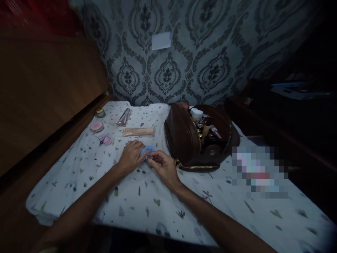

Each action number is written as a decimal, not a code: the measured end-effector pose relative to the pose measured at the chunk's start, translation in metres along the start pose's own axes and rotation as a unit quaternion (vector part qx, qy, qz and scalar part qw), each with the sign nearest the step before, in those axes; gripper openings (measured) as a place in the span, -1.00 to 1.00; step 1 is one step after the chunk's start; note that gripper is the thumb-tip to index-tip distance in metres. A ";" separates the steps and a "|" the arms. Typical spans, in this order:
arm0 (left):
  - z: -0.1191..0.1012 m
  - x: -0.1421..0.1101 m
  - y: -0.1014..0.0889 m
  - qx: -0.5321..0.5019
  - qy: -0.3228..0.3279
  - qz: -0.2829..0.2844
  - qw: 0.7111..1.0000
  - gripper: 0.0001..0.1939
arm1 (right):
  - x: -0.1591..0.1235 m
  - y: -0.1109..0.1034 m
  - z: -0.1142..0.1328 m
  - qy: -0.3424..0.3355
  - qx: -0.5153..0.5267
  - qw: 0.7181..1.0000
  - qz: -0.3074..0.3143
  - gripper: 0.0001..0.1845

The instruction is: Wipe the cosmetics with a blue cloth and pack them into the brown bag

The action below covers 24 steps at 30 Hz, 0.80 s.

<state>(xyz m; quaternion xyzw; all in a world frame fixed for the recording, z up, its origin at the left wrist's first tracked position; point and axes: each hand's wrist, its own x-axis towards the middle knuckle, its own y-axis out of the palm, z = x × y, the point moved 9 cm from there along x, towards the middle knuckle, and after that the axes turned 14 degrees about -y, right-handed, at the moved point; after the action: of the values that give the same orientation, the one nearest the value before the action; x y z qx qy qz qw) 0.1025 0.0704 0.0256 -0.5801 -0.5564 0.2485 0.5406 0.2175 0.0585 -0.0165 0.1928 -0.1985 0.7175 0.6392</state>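
Both my hands meet over a small blue object (147,151) on the patterned white cloth (158,203). My left hand (131,156) curls its fingers around the blue thing from the left. My right hand (163,167) pinches its edge from the right. What the blue thing is I cannot make out. A brown cosmetics bag (184,140) lies open just right of my hands, with several bottles and tubes inside.
Beyond my hands lie a peach tube (138,131), a silver-pink tube (124,117), a pink round compact (97,126), a small green jar (100,112) and a small pink item (105,140). A wooden panel (39,91) borders the left; patterned wallpaper behind; dark furniture to the right.
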 end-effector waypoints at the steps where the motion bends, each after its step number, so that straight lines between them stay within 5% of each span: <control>1: 0.013 0.003 0.001 -0.003 -0.029 0.009 1.000 -0.59 | 0.000 0.000 0.000 0.002 0.005 1.000 0.000 -0.88; 8: 0.084 0.011 -0.014 -0.027 -0.132 -0.004 0.991 -0.69 | 0.004 -0.001 0.006 -0.037 0.018 0.999 0.005 -0.95; 13: 0.059 0.005 -0.042 -0.077 -0.106 -0.114 0.985 -0.74 | 0.007 -0.004 0.019 -0.101 -0.041 0.994 0.020 -0.91; 18: 0.000 -0.002 -0.011 -0.061 0.039 0.023 0.997 -0.62 | 0.004 0.001 0.022 -0.101 -0.062 0.992 0.040 -0.95; 24: 0.032 0.003 0.006 -0.064 -0.008 0.127 0.990 -0.51 | 0.007 -0.006 0.012 -0.049 -0.012 0.999 0.008 -0.88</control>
<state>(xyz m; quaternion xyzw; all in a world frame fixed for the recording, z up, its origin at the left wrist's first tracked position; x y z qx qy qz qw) 0.0770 0.0854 0.0120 -0.6775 -0.4973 0.2834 0.4620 0.2225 0.0587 -0.0027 0.2184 -0.2396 0.7097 0.6254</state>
